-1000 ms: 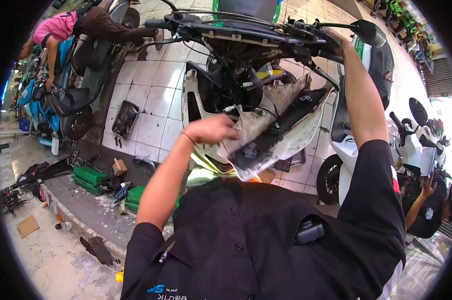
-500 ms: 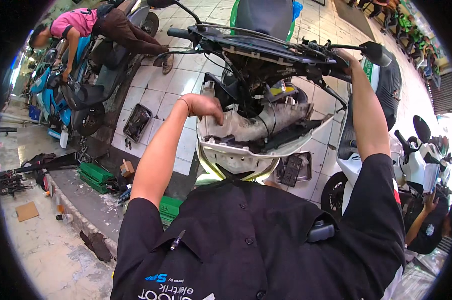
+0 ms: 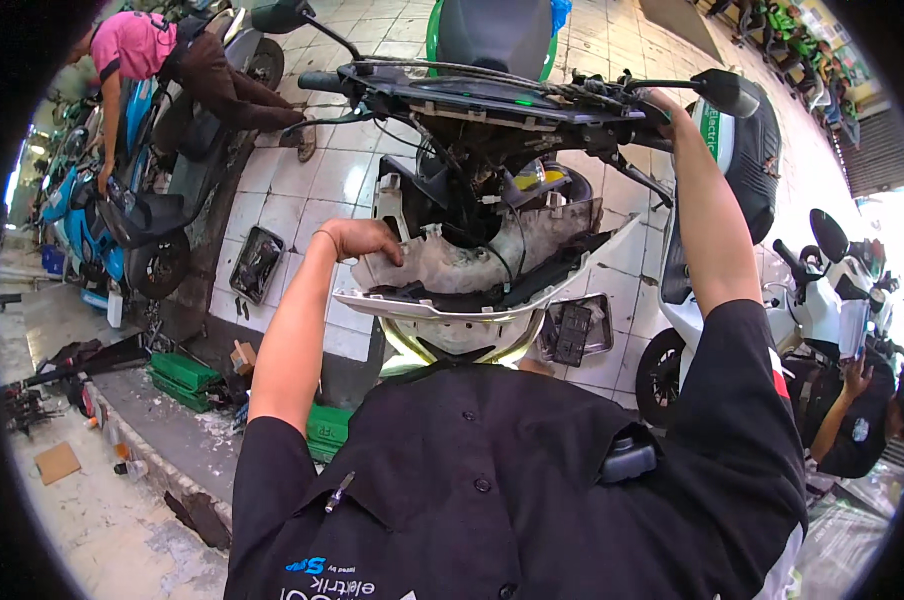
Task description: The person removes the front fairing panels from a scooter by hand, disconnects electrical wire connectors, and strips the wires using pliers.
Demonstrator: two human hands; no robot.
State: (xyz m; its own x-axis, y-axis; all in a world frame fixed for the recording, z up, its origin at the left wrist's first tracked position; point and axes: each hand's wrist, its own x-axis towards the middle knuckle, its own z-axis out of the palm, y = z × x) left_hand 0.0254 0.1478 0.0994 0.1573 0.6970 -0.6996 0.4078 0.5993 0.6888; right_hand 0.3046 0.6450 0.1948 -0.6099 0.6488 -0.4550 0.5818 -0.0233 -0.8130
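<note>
1. Our left grip (image 3: 369, 241) clamps the pale panel (image 3: 452, 262) by its left edge.
2. The panel sits between the handlebar (image 3: 322, 83) and our shirt (image 3: 532, 480).
3. Our right grip (image 3: 662, 104) is at the handlebar's right end, closure hidden.

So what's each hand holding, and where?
Left hand holds the dirty pale panel by its left end. Right hand is at the right handlebar grip, partly hidden; can't tell if it's closed around it.
</note>
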